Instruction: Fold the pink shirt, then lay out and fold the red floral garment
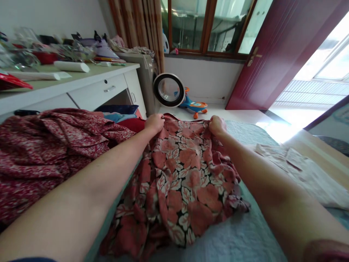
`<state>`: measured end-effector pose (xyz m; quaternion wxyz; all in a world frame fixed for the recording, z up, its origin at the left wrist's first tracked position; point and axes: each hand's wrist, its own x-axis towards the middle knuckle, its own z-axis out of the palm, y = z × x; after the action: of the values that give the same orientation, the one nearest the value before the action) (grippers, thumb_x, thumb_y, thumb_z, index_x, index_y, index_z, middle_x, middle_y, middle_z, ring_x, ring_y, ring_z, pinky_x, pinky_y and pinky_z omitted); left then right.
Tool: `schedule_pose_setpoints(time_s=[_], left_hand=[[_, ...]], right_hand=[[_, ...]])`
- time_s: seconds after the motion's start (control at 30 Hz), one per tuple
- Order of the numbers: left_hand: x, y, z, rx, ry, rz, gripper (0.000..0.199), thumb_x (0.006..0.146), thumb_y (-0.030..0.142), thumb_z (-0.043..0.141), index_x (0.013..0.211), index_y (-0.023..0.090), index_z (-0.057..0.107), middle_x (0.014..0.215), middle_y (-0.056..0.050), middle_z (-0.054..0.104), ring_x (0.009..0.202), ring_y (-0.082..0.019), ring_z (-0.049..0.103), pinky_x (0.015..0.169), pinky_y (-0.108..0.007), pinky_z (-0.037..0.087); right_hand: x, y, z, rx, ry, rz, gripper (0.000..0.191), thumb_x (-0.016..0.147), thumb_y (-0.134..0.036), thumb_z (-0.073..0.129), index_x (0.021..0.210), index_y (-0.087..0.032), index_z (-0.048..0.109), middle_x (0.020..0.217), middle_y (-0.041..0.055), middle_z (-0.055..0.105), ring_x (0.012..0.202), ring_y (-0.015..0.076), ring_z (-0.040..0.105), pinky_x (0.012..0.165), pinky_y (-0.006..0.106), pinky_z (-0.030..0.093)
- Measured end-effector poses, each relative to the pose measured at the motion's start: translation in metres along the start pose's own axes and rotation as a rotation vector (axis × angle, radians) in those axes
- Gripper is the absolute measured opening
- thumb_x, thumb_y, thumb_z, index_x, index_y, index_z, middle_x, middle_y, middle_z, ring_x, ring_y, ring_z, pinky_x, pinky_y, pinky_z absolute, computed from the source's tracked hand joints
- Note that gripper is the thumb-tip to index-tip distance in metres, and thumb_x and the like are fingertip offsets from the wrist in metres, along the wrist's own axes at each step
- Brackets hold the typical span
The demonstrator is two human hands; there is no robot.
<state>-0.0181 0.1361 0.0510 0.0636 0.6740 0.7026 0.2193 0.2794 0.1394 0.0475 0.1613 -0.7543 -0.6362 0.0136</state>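
Both arms [89, 182] outstretched, hands [155, 123] clenched

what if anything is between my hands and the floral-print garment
Nothing visible: the left hand and right hand both grip the floral-print garment directly by its far edge. The beige garment lies off to the right, out of the way.

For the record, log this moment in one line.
left grip: holds far edge of floral cloth; right grip: holds same edge; floral cloth: wrinkled, over pale blue cover; red patterned cloth: heaped left; washer door: open
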Motion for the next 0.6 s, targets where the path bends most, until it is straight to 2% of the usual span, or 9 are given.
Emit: schedule_pose_setpoints(time_s=[0.07,0.13,0.17,0.23,0.3,0.37,0.47,0.53,0.6], left_hand=[[0.006,0.002,0.006,0.105,0.070,-0.005,0.034,0.091,0.030,0.045,0.117,0.021,0.065,0.113,-0.012,0.071,0.108,-0.026,0.063,0.092,-0.035,0.047],[0.004,0.002,0.017,0.144,0.043,-0.027,0.048,0.092,0.032,0.043,0.138,0.021,0.051,0.129,-0.014,0.063,0.122,-0.028,0.057,0.102,-0.042,0.042],[0.000,0.002,0.025,0.161,0.011,-0.031,0.057,0.091,0.034,0.044,0.146,0.020,0.040,0.140,-0.015,0.056,0.130,-0.029,0.050,0.106,-0.046,0.038],[-0.015,0.001,0.041,0.217,-0.038,-0.055,0.078,0.088,0.042,0.050,0.155,0.017,0.020,0.159,-0.017,0.028,0.146,-0.034,0.027,0.114,-0.056,0.025],[-0.035,0.001,0.054,0.269,-0.088,-0.010,0.079,0.090,0.046,0.047,0.157,0.018,0.016,0.164,-0.014,0.013,0.150,-0.035,0.012,0.116,-0.061,0.014],[-0.056,-0.001,0.061,0.284,-0.153,0.133,0.072,0.092,0.050,0.042,0.156,0.023,0.022,0.165,-0.010,0.014,0.151,-0.032,0.010,0.118,-0.059,0.010],[-0.080,-0.011,0.065,0.295,-0.342,0.311,0.065,0.093,0.056,0.039,0.152,0.030,0.031,0.164,-0.005,0.020,0.150,-0.031,0.012,0.118,-0.058,0.009],[-0.087,-0.021,0.064,0.296,-0.435,0.330,0.065,0.093,0.058,0.036,0.152,0.031,0.031,0.164,-0.004,0.020,0.150,-0.030,0.014,0.117,-0.057,0.011],[-0.088,-0.028,0.062,0.284,-0.465,0.327,0.065,0.094,0.057,0.034,0.153,0.030,0.028,0.164,-0.004,0.018,0.150,-0.029,0.015,0.117,-0.055,0.013]], right_hand=[[0.004,-0.004,0.011,0.076,0.016,-0.017,0.035,0.089,-0.025,0.041,0.116,-0.015,0.062,0.113,0.0153,0.066,0.105,0.0288,0.061,0.087,0.035,0.046],[0.002,-0.007,0.024,0.126,-0.010,-0.050,0.044,0.087,-0.025,0.046,0.128,-0.012,0.053,0.125,0.0178,0.060,0.113,0.0290,0.057,0.093,0.036,0.045],[-0.002,-0.008,0.032,0.125,-0.037,-0.065,0.054,0.084,-0.027,0.051,0.135,-0.010,0.047,0.133,0.0201,0.054,0.119,0.0301,0.054,0.097,0.037,0.043],[-0.014,-0.008,0.046,0.084,-0.092,-0.085,0.078,0.079,-0.031,0.060,0.147,-0.009,0.031,0.151,0.0243,0.033,0.133,0.0357,0.041,0.104,0.043,0.039],[-0.029,-0.006,0.058,0.021,-0.132,-0.117,0.080,0.081,-0.039,0.060,0.150,-0.015,0.028,0.159,0.0207,0.017,0.140,0.0405,0.028,0.107,0.053,0.033],[-0.042,0.001,0.067,-0.026,-0.177,-0.187,0.063,0.088,-0.046,0.051,0.144,-0.022,0.039,0.159,0.0148,0.023,0.141,0.0403,0.026,0.108,0.059,0.029],[-0.053,0.013,0.075,-0.062,-0.239,-0.275,0.048,0.094,-0.051,0.041,0.135,-0.029,0.050,0.150,0.0092,0.040,0.139,0.0353,0.031,0.108,0.059,0.027],[-0.054,0.019,0.075,-0.057,-0.251,-0.300,0.048,0.094,-0.051,0.042,0.136,-0.030,0.050,0.150,0.0078,0.043,0.138,0.0324,0.032,0.109,0.056,0.027],[-0.051,0.023,0.072,-0.035,-0.254,-0.317,0.049,0.093,-0.047,0.046,0.137,-0.026,0.050,0.149,0.0096,0.044,0.137,0.0301,0.036,0.110,0.049,0.029]])
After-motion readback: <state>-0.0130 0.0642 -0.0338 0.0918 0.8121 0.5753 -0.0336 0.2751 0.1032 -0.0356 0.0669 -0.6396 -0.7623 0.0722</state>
